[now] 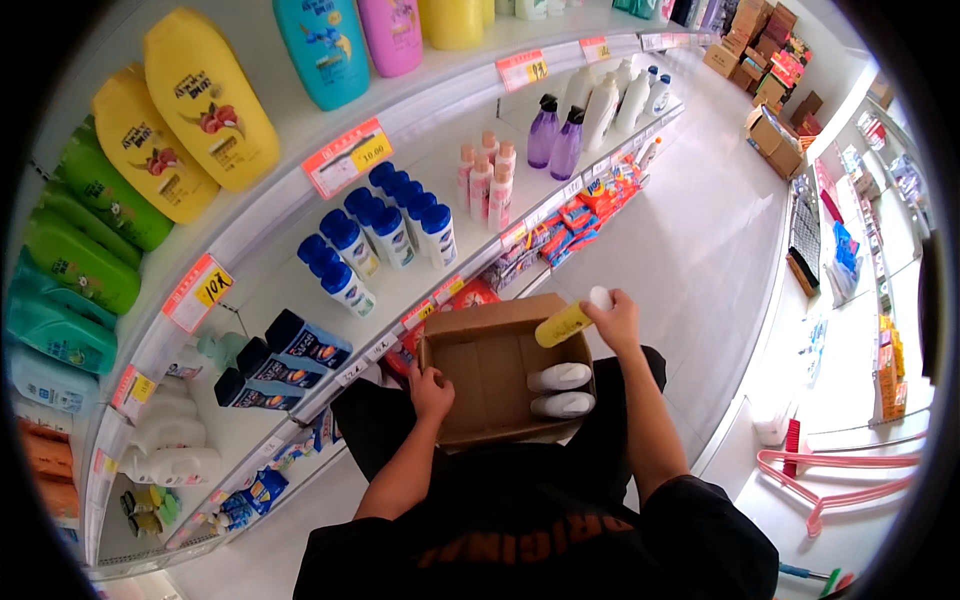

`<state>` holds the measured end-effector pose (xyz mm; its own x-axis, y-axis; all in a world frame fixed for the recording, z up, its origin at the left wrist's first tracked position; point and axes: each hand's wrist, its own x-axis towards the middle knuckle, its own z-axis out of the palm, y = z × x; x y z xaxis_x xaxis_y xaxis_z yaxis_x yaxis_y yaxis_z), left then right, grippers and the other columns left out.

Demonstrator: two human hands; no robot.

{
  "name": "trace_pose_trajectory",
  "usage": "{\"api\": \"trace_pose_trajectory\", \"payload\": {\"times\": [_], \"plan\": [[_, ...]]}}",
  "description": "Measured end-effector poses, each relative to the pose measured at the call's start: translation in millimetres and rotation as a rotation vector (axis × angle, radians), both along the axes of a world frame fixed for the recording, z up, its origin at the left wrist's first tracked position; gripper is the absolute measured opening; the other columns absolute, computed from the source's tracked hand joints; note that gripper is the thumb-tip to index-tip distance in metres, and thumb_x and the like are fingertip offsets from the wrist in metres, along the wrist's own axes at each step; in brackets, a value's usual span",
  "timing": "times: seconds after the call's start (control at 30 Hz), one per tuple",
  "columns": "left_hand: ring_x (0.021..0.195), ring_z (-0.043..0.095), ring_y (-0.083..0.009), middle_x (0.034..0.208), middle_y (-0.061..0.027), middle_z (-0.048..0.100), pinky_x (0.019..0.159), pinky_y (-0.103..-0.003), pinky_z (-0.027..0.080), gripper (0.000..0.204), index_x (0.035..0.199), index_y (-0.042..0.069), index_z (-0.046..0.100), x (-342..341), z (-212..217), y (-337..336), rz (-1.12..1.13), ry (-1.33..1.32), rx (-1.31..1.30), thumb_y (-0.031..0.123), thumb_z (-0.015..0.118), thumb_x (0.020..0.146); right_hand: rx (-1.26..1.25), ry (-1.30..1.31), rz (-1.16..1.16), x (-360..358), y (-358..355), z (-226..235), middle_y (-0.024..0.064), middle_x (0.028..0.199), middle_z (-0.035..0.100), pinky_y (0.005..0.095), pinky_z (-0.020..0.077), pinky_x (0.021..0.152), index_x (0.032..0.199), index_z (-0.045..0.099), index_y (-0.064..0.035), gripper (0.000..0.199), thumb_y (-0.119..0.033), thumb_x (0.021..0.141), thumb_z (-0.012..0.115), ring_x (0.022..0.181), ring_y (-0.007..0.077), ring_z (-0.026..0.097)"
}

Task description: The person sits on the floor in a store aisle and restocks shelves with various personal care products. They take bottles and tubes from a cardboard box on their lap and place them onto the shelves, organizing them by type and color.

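Observation:
An open cardboard box (487,425) rests on my lap. My left hand (432,394) is closed on the box's left wall, fingers curled at its edge. In my right hand (616,324) is a yellow bottle (563,325) with a white cap, held tilted over the far right corner of the box. My fingers wrap round its cap end. Two white bottles (560,376) lie side by side inside the box, along its right side. Bare brown cardboard shows on the rest of the box floor.
Beside me on the left, a shelf (400,290) holds blue-capped bottles (393,235), pink bottles (490,180) and purple pump bottles (566,143). Large yellow shampoo bottles (210,100) stand above. Pink hangers (815,490) are at the right; stacked cartons (760,50) stand far off.

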<state>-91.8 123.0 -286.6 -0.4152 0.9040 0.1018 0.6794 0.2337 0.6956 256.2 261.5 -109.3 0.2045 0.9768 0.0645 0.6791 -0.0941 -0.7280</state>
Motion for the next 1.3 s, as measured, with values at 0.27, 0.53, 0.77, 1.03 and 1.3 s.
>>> {"api": "trace_pose_trajectory", "payload": {"times": [0.27,0.53,0.77,1.03,1.3], "plan": [[0.129,0.048,-0.0452,0.146,-0.0229,0.045,0.104,-0.05,0.045,0.018,0.088,0.006,0.06,-3,-5,10,0.022,0.018,0.029,0.011,0.071,0.074,0.85,0.38,0.433,-40,35,313,0.0058,0.104,0.067,0.0279,0.0549,0.077,0.119,0.065,0.0045,0.04,-0.011,0.084,0.078,0.092,0.0136,0.065],[0.13,0.049,-0.042,0.15,-0.022,0.043,0.105,-0.049,0.046,0.017,0.091,0.007,0.064,0,8,-2,0.023,-0.025,-0.077,0.014,0.07,0.077,0.792,-0.034,0.687,-69,121,496,-0.0006,0.099,0.066,0.0233,0.0446,0.073,0.133,0.063,-0.0045,0.051,-0.035,0.093,0.069,0.081,0.0074,0.055],[0.134,0.043,-0.0449,0.148,-0.025,0.043,0.109,-0.049,0.042,0.018,0.09,0.005,0.064,0,4,-3,-0.019,-0.066,-0.047,0.013,0.07,0.075,0.739,-0.063,0.765,-99,193,499,-0.0024,0.104,0.067,0.0236,0.0435,0.075,0.14,0.06,-0.0083,0.056,-0.04,0.095,0.068,0.086,0.0066,0.054],[0.131,0.045,-0.0463,0.145,-0.0262,0.044,0.108,-0.05,0.041,0.02,0.089,0.005,0.062,-2,-1,-1,0.012,-0.069,-0.021,0.013,0.071,0.073,0.623,-0.013,0.819,-123,225,486,-0.0004,0.105,0.066,0.0254,0.0453,0.079,0.144,0.057,-0.0147,0.055,-0.041,0.097,0.064,0.089,0.0095,0.056],[0.129,0.046,-0.0477,0.145,-0.0276,0.045,0.106,-0.051,0.043,0.019,0.088,0.006,0.063,-3,-6,-3,-0.011,-0.039,0.048,0.012,0.072,0.073,0.688,0.027,0.744,-146,234,466,0.0034,0.119,0.064,0.0284,0.0498,0.075,0.147,0.051,-0.0211,0.049,-0.031,0.101,0.061,0.091,0.0119,0.057]]}}
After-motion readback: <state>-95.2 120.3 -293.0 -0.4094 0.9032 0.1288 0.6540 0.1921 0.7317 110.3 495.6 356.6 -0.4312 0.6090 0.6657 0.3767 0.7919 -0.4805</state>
